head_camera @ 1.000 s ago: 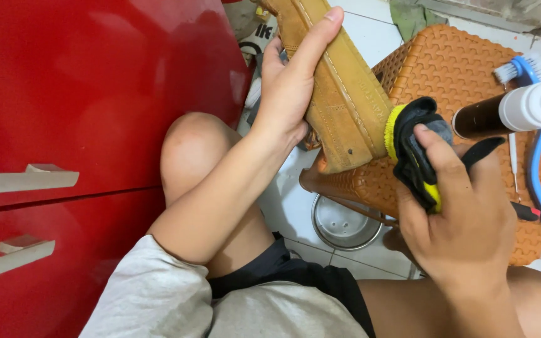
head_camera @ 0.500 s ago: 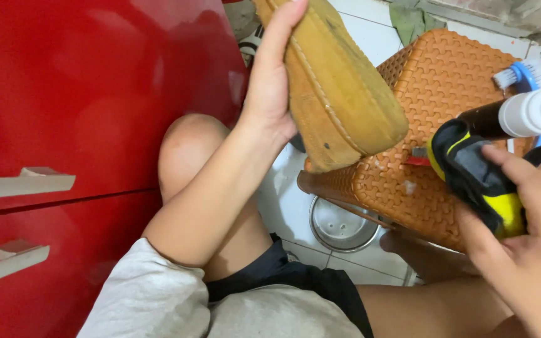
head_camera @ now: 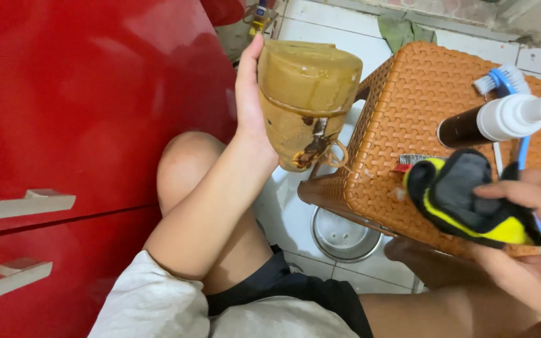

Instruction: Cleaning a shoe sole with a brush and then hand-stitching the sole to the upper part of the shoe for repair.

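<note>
My left hand (head_camera: 250, 106) grips a tan shoe (head_camera: 305, 94) from its left side and holds it up over my bare knee (head_camera: 186, 163). The shoe's worn end faces me, and dark laces dangle below it. My right hand (head_camera: 533, 250) sits low at the right edge, fingers closed on a black and yellow cloth (head_camera: 464, 197). The cloth rests against the front of an orange-brown woven stool (head_camera: 408, 106), apart from the shoe.
A dark bottle with a white pump top (head_camera: 496, 119) and a blue brush with white bristles (head_camera: 502, 80) lie on the stool. A metal bowl (head_camera: 342, 236) sits on the white tiled floor under it. A red cabinet with pale handles (head_camera: 64, 112) fills the left side.
The cloth came off the shoe as my right hand drew back down to the right. My left hand turned the shoe from lengthwise to end-on toward me.
</note>
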